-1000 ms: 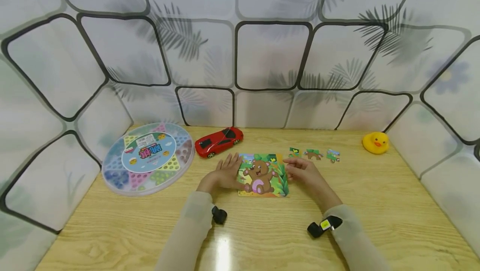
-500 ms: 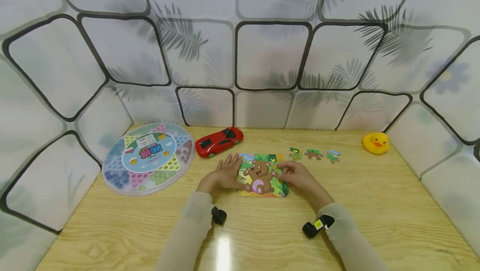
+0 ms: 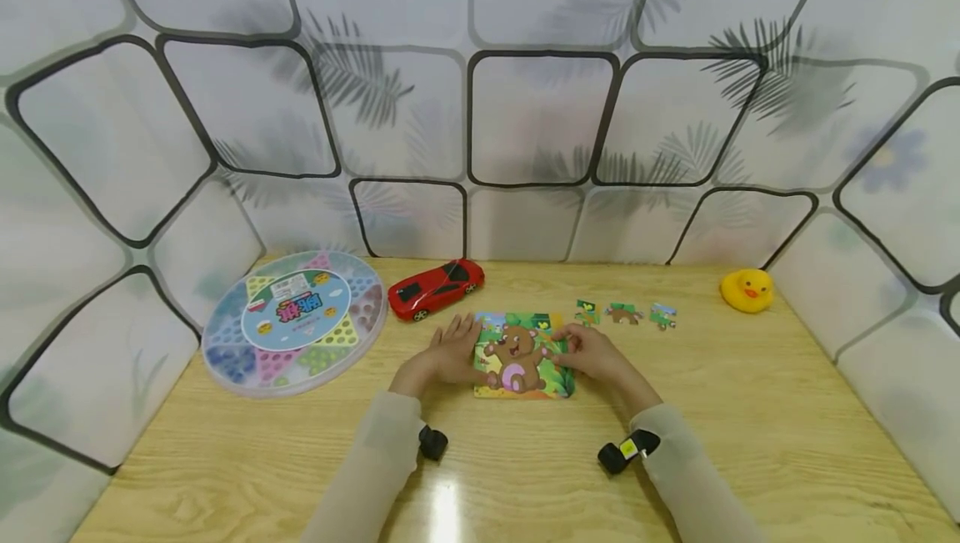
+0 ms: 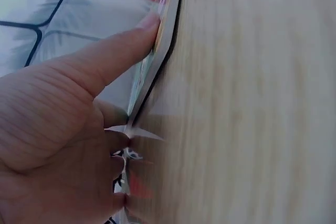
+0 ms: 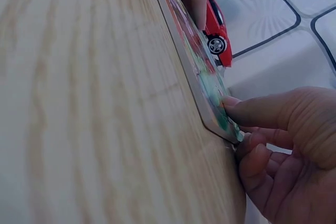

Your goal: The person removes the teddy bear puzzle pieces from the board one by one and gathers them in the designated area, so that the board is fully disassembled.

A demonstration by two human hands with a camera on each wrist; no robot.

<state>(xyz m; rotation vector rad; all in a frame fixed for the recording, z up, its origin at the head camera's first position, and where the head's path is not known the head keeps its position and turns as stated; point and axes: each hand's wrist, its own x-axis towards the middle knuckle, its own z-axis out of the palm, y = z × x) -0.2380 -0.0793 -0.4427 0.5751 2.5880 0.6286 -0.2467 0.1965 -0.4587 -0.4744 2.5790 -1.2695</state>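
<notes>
A bear jigsaw puzzle (image 3: 515, 364) in a thin flat board lies mid-table. My left hand (image 3: 450, 355) lies at its left side, fingers spread; in the left wrist view the thumb (image 4: 128, 40) presses the puzzle's near edge. My right hand (image 3: 600, 357) is over the puzzle's upper right part, fingers curled. In the right wrist view its thumb (image 5: 257, 111) rests on the face near a corner, with the curled index finger at the edge, pinching there. Whether a single piece sits between those fingertips I cannot tell. Beyond the puzzle's top right lie three loose jigsaw pieces (image 3: 624, 314).
A red toy car (image 3: 437, 289) stands behind my left hand. At the back left lies a round, colourful game board (image 3: 296, 322) with a clear rim. A yellow rubber duck (image 3: 747, 290) sits at the back right. Patterned cloth walls (image 3: 540, 118) enclose the table.
My right hand has moved left from the puzzle's right edge onto its upper right part. My left hand has stayed in place. The head view has tilted slightly.
</notes>
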